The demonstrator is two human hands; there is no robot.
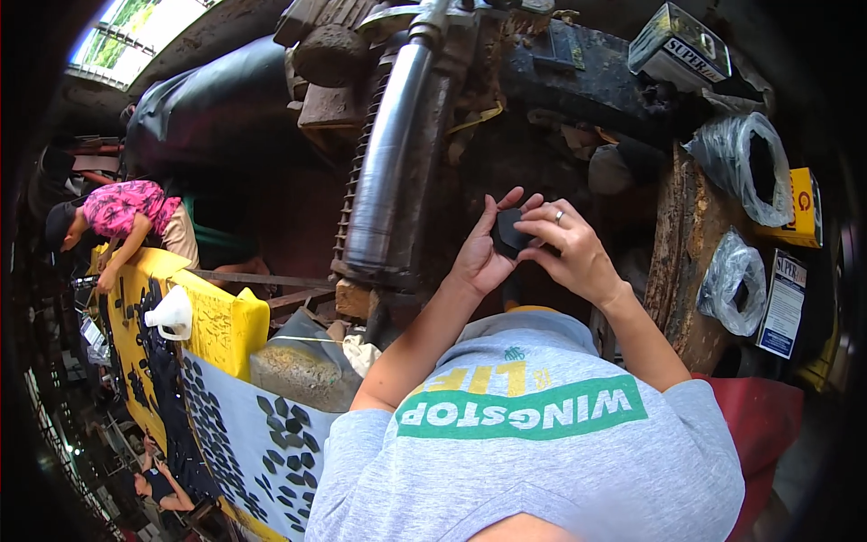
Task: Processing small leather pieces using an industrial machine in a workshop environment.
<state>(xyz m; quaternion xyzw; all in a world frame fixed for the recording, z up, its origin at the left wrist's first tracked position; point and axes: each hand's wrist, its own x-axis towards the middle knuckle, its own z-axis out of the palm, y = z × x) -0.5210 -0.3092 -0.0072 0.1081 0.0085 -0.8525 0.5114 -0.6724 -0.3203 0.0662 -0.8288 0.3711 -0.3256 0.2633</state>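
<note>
A small flat black piece (pixel 509 233) with angular edges is held up between my hands, near the middle of the head view. My left hand (pixel 479 255) cradles it from the left, palm up, with the thumb along its side. The fingertips of my right hand (pixel 576 251), which wears a ring, pinch its right edge. Its exact kind cannot be made out. Just beyond my left hand stands a machine with a shiny metal roller (pixel 386 167). Many similar dark pieces (pixel 289 425) lie spread on a pale sheet (pixel 237 406) to my left.
A yellow-covered table (pixel 221 330) on the left carries a white jug (pixel 172 313). One person (pixel 135 217) leans over its far end; another (pixel 167 483) is at lower left. Clear plastic rolls (pixel 736 280) and a boxed tin (pixel 682 50) sit at right by a wooden beam (pixel 673 262).
</note>
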